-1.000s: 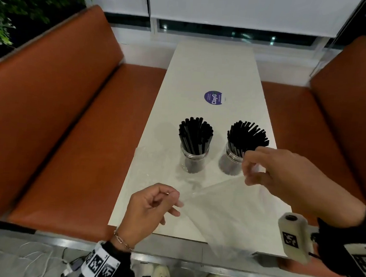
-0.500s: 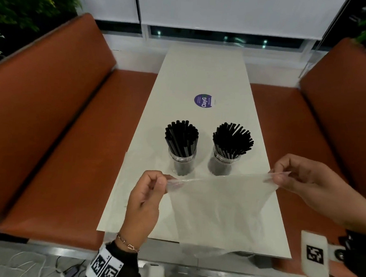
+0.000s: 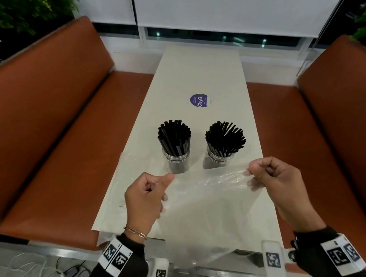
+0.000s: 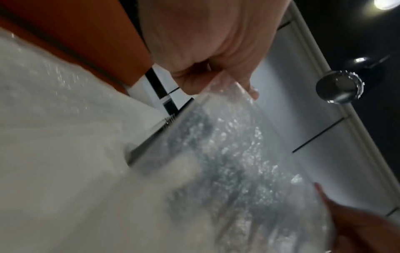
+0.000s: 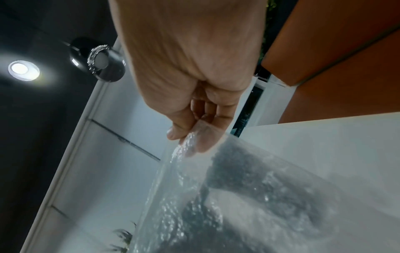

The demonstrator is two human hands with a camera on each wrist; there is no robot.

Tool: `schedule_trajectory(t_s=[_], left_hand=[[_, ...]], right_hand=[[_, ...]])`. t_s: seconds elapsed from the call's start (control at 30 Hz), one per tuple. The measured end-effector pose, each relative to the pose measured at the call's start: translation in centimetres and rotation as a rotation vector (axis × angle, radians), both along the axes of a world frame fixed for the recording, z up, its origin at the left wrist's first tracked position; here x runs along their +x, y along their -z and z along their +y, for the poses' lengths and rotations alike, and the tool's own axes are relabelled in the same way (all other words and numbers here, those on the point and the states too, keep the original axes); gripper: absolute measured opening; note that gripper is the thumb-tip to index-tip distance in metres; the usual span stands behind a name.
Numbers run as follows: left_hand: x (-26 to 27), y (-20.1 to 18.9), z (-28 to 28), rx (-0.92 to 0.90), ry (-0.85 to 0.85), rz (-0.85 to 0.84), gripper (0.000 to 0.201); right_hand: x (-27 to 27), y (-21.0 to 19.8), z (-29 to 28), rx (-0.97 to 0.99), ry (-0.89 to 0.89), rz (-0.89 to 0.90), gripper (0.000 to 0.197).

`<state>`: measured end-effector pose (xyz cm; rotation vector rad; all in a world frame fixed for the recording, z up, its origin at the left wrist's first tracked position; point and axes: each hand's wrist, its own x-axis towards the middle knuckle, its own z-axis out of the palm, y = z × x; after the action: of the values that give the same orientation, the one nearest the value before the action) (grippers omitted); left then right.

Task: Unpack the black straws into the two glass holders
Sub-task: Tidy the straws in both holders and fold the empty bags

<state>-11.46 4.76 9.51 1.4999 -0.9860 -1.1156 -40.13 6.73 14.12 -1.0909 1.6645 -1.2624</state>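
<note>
Head: your left hand (image 3: 145,197) and right hand (image 3: 275,182) pinching clear plastic bag (image 3: 205,206) over table (image 3: 198,75); black straws (image 3: 174,137) standing in both glass holders (image 3: 177,162) (bag looking empty).
Left wrist: fingers (image 4: 194,80) pinching bag edge.
Right wrist: thumb and fingers (image 5: 207,135) gripping bag.

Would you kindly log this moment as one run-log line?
straws: in both glass holders | left hand: pinches empty plastic bag | right hand: pinches bag | table: sticker

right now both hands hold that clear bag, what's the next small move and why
Probably lay the clear bag aside on the table. It looks empty, and both glass holders already stand full of black straws, while left hand and right hand pinch its top edge.
</note>
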Motion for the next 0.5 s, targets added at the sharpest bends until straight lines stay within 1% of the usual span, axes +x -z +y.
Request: schedule_trajectory(t_s=[0.07,0.13,0.23,0.27,0.33,0.43,0.47,0.5], left_hand=[[0.7,0.3,-0.3,-0.002,-0.012,-0.081,0.039],[2.0,0.8,-0.6,0.031,0.067,-0.124,0.037],[4.4,1.6,-0.4,0.074,0.251,-0.091,0.021],[5.0,1.7,-0.2,0.069,0.270,-0.070,0.015],[5.9,1.8,0.0,0.050,0.235,0.041,0.009],[5.1,1.3,0.2,0.055,0.103,0.344,0.015],[4.4,1.0,0.3,0.053,0.045,0.381,0.018],[3.8,0.7,0.3,0.046,-0.027,0.356,0.020]], right_hand=[[0.3,0.2,-0.3,-0.013,0.004,0.039,0.009],[0.5,0.1,-0.6,-0.020,-0.007,0.062,0.008],[0.6,-0.5,-1.3,-0.006,-0.084,0.068,0.008],[0.7,-0.6,-1.5,0.003,-0.113,0.070,0.008],[1.2,-0.7,-1.9,0.021,-0.163,0.082,0.008],[2.5,0.1,-2.3,0.049,-0.199,0.092,0.009],[3.1,0.4,-2.3,0.051,-0.207,0.080,0.011],[3.7,0.8,-2.3,0.049,-0.216,0.067,0.012]])
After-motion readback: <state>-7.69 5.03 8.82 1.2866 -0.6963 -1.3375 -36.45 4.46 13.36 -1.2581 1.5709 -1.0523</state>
